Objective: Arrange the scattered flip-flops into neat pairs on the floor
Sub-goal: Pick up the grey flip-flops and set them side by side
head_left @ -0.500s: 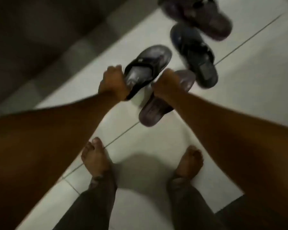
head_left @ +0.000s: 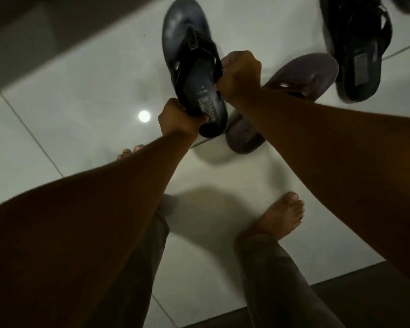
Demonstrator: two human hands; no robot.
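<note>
Above the floor [head_left: 81, 86], both hands [head_left: 179, 119] gripping flip-flop [head_left: 189, 55]

Dim and murky overall, with a greenish-grey cast. One small round glare spot [head_left: 144, 116] on the glossy floor [head_left: 81, 95], mirrored from a lamp overhead. Soft shadow [head_left: 199, 209] pooled on the tiles between the bare feet. Forearms [head_left: 81, 221] near the lens reduced to dark, flat brown with little detail. Motion smear on the dark flip-flop [head_left: 355, 55] at upper right. Tile seams bowed by the wide lens. Corners sunk almost to black.
</note>
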